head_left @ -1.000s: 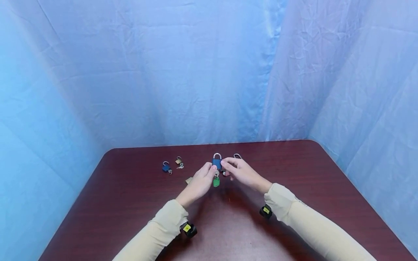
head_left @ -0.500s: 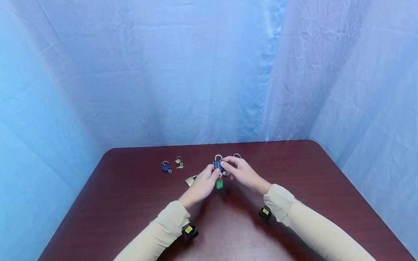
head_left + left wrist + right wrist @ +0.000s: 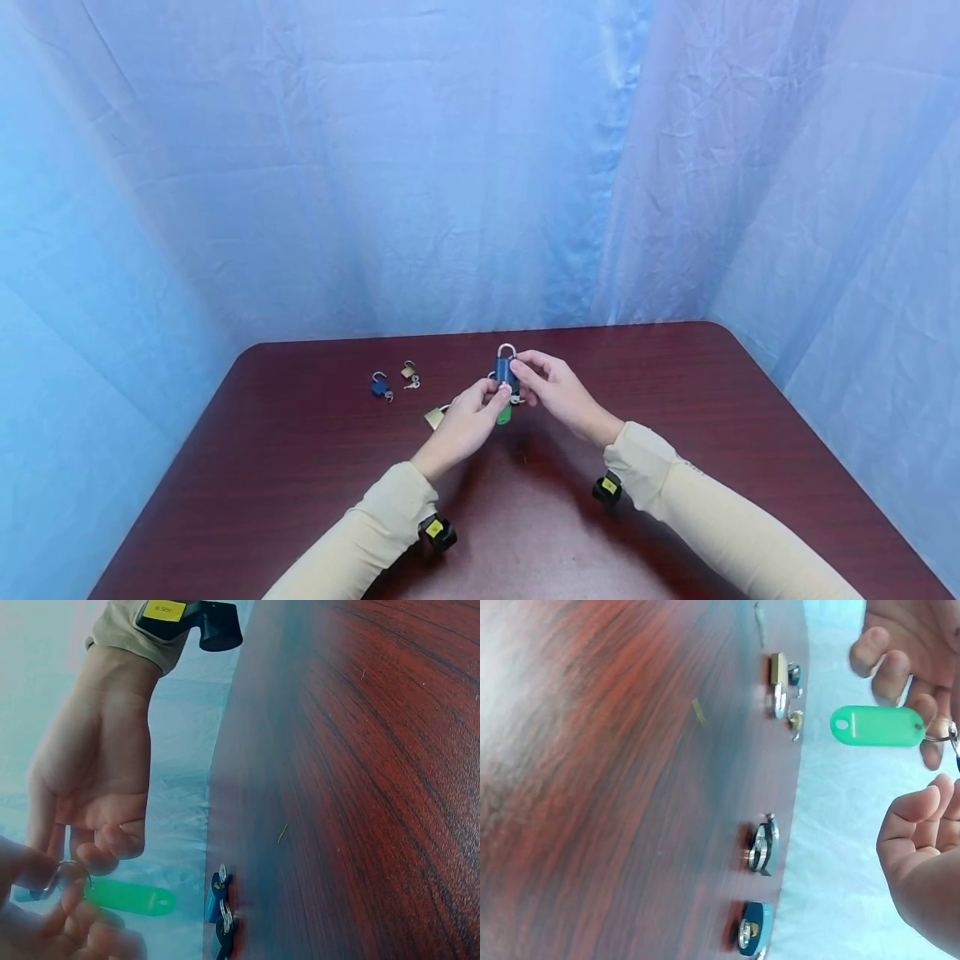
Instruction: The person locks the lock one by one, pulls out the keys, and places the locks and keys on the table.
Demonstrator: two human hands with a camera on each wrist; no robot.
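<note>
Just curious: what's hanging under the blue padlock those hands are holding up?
Under the blue padlock a green key tag hangs from a metal ring. The left hand and right hand cover the lock's underside, so any key there cannot be seen.

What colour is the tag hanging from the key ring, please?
Green; the tag shows best in the right wrist view.

Bare table [image 3: 525,517] fills the lower middle and the right of the frame. At centre left, the small blue padlock [image 3: 381,385], small brass padlock [image 3: 409,370] and larger brass padlock [image 3: 435,415] block passage.
</note>
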